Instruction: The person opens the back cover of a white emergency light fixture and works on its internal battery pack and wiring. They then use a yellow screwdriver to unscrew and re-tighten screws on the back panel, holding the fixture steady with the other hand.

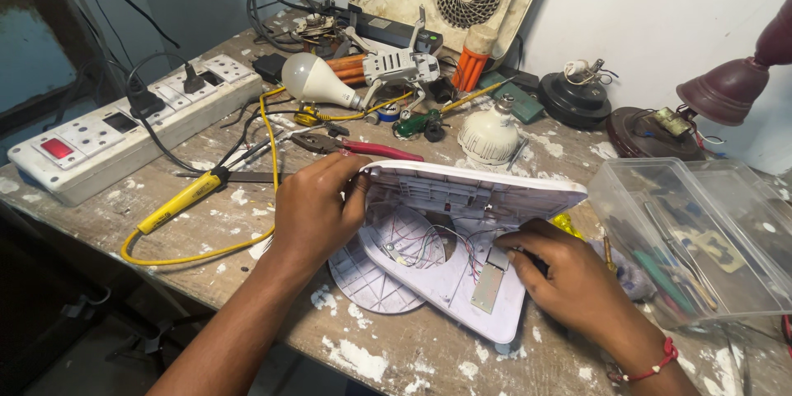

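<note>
Prying the white casing (462,198) open on desk (247,223): my L hand (313,210) fingers clench its lid edge, R hand (569,280) fingers press inside near wires (437,243). Best keep the lid steady, avoid snagging wires.

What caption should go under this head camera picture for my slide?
Left hand props open a white plastic casing while the right hand reaches its wires on a cluttered workbench.

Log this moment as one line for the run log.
left hand: props up white cover | right hand: fingers on wired base | nearby: pliers, bulb, clear box
</note>
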